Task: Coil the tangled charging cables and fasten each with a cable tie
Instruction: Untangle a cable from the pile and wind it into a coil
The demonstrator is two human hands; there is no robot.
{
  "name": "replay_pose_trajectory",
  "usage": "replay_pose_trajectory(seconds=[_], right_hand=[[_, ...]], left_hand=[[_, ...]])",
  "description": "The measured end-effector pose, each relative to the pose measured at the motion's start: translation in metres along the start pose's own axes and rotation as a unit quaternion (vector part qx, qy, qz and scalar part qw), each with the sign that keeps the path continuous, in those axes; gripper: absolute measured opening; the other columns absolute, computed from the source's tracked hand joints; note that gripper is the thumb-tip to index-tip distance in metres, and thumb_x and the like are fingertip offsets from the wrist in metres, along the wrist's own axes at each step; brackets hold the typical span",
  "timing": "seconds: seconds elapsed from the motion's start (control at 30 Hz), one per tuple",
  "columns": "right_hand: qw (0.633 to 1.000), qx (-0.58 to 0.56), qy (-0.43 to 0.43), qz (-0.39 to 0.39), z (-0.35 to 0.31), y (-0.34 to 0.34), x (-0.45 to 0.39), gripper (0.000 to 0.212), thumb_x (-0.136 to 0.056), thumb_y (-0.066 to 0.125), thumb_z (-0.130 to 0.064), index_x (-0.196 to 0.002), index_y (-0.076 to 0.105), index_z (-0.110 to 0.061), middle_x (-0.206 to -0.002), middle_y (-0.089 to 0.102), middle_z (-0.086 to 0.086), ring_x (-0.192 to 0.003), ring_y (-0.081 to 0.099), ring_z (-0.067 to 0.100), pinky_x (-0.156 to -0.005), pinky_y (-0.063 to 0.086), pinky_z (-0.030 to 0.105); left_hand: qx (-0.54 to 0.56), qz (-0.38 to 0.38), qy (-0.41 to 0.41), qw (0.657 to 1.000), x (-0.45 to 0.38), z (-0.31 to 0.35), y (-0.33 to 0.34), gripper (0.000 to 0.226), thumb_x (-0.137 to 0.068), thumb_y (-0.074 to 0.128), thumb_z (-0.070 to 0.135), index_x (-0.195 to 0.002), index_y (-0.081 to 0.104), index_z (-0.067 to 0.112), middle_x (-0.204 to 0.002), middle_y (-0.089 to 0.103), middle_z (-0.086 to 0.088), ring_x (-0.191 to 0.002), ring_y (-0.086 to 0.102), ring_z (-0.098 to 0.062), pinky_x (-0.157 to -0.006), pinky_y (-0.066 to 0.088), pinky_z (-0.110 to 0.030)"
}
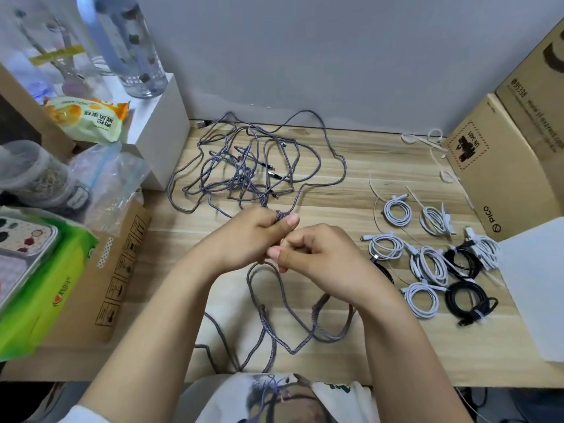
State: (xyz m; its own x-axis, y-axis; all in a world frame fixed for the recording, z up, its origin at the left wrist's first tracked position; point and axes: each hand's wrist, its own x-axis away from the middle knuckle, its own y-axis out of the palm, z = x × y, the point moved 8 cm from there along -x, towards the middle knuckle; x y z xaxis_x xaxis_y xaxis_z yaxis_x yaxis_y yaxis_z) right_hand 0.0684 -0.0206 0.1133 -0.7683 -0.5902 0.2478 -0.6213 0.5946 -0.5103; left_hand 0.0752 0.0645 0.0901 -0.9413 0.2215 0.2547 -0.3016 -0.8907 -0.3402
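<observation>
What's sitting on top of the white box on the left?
On the white box stand a clear water bottle and a yellow-green snack packet. Whatever lies behind the bottle is blurred and cannot be made out.

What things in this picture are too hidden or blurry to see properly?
All in the head view:
- The right hand: its curled fingers hide whatever it pinches.
- The grey cable: the left hand covers the part it grips.
- The grey tangle: strands cross too much to count the cables.
- The bottle: its top is cut off by the upper edge.
- The box print: too small to read.
</observation>
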Motion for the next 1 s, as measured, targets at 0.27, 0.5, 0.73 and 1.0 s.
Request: replay_pose_trajectory(seconds=[0.27, 0.5, 0.73, 1.0], right_hand=[[0.992, -0.122, -0.019, 0.038, 0.008, -0.023, 0.000, 0.029, -0.069, 0.077, -0.039, -0.058, 0.065, -0.016, -0.043, 0.033, -0.006, -0.046, 0.024, 0.008, -0.050, 0.019, 0.027], [0.992, -0.056, -0.035, 0.107, 0.020, -0.032, -0.007, 0.040, -0.075, 0.067, -0.049, -0.048, 0.053, -0.022, -0.048, 0.039, -0.005, -0.049, 0.034, 0.006, -0.055, 0.027, 0.030], [0.964, -0.245, 0.034, 0.093, 0.033, -0.007, -0.012, 0.026, -0.083, 0.065, -0.025, -0.060, 0.059, -0.015, -0.047, 0.046, -0.007, -0.044, 0.046, 0.006, -0.050, 0.039, 0.019], [0.732, -0.677, 0.069, -0.032, 0.038, 0.015, -0.013, 0.022, -0.086, 0.050, -0.032, -0.073, 0.051, -0.014, -0.038, 0.032, -0.008, -0.027, 0.023, 0.001, -0.032, 0.014, 0.015]], left_hand=[[0.187, -0.248, -0.012, 0.950, 0.024, 0.000, 0.020, 0.059, -0.075, 0.053, 0.073, -0.054, 0.061, 0.018, -0.035, 0.028, 0.006, -0.032, 0.022, -0.009, -0.045, 0.041, -0.020], [0.531, -0.385, 0.187, 0.731, 0.042, 0.056, 0.019, 0.027, -0.098, 0.047, 0.024, -0.071, 0.054, 0.020, -0.039, 0.020, 0.005, -0.034, 0.018, -0.012, -0.050, 0.041, -0.023], [0.750, -0.135, 0.167, 0.626, 0.014, 0.063, -0.015, 0.020, -0.095, 0.047, 0.012, -0.088, 0.059, -0.002, -0.048, 0.025, 0.000, -0.044, 0.026, -0.015, -0.063, 0.035, -0.026], [0.817, -0.016, 0.126, 0.563, 0.007, 0.040, -0.028, 0.021, -0.094, 0.045, 0.013, -0.084, 0.059, 0.000, -0.049, 0.028, -0.001, -0.046, 0.026, -0.014, -0.065, 0.032, -0.022]])
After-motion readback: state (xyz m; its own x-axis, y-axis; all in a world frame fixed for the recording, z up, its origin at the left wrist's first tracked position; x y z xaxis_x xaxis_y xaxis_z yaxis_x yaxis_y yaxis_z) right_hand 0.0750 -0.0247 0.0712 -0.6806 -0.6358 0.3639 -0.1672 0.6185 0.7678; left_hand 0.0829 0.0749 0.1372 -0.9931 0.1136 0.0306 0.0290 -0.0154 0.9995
